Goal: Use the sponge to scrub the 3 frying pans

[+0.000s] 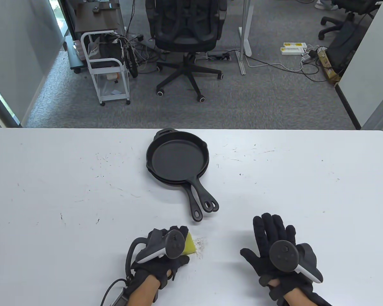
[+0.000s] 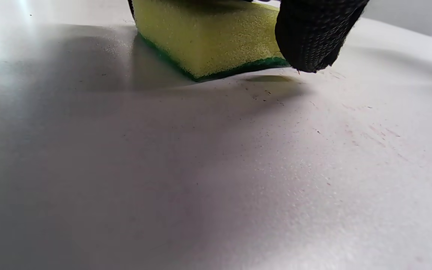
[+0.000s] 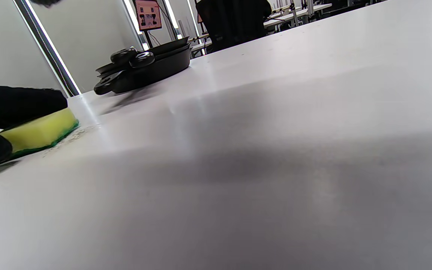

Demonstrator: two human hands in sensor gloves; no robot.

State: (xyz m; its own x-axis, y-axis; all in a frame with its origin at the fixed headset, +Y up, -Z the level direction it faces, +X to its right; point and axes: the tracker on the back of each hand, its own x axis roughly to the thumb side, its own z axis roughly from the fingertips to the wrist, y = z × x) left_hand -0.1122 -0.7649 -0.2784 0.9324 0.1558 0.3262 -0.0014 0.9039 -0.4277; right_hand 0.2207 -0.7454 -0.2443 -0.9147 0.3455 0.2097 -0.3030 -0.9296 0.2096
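Note:
Black frying pans (image 1: pixel 177 157) sit stacked in the table's middle, handles (image 1: pixel 202 202) pointing toward me; the stack also shows in the right wrist view (image 3: pixel 144 69). My left hand (image 1: pixel 167 244) grips a yellow sponge with a green underside (image 1: pixel 190 245) that lies on the table near the front edge. Close up, the sponge (image 2: pixel 208 37) rests flat with a gloved fingertip (image 2: pixel 313 37) on its side. My right hand (image 1: pixel 274 242) lies flat on the table with fingers spread, holding nothing, to the right of the sponge (image 3: pixel 38 133).
Dark crumbs (image 1: pixel 200 245) are scattered on the white table (image 1: pixel 83 191) just right of the sponge. Beyond the far edge stand an office chair (image 1: pixel 186 35) and a white cart (image 1: pixel 107 70) on the carpet.

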